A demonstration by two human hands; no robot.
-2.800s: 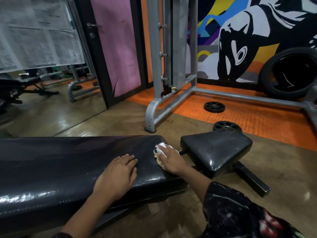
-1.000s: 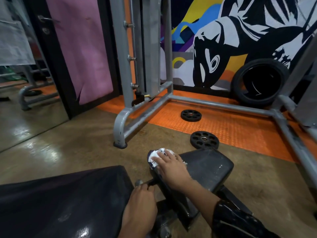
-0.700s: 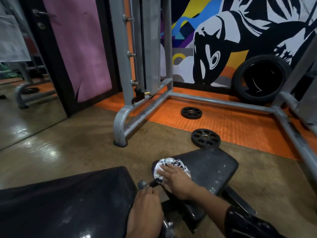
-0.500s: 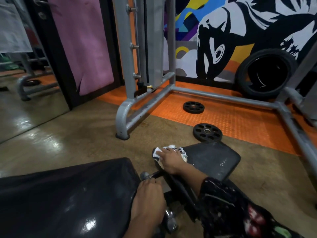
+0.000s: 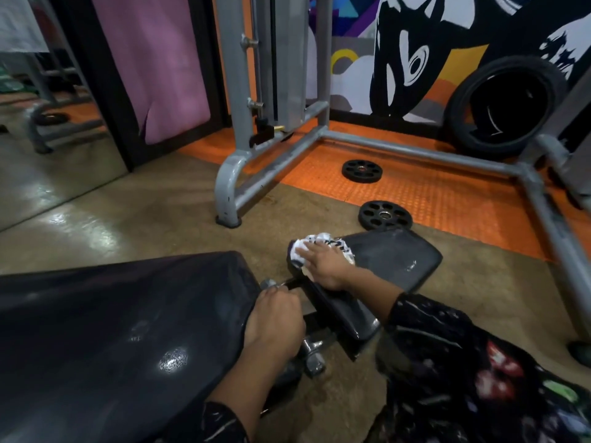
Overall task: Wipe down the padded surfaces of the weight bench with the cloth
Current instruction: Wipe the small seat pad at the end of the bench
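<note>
2 weight plates (image 5: 385,215) on the floor, tyre (image 5: 505,105) against mural, grey machine frame (image 5: 412,150)

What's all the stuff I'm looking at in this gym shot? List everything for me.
long bench pad: one, black, glossy, lower left
seat pad: one, black, right of the long pad, tilted
cloth: one, white with dark print, on the seat pad's far left corner
weight plates: two, black, on the floor beyond the seat pad
machine frame: one, grey metal, on the orange mat
tyre: one, black, leaning on the mural wall
pink panel: one, upper left
mirror: one, far left
left hand: on the long pad's end
right hand: pressing the cloth on the seat pad
</note>
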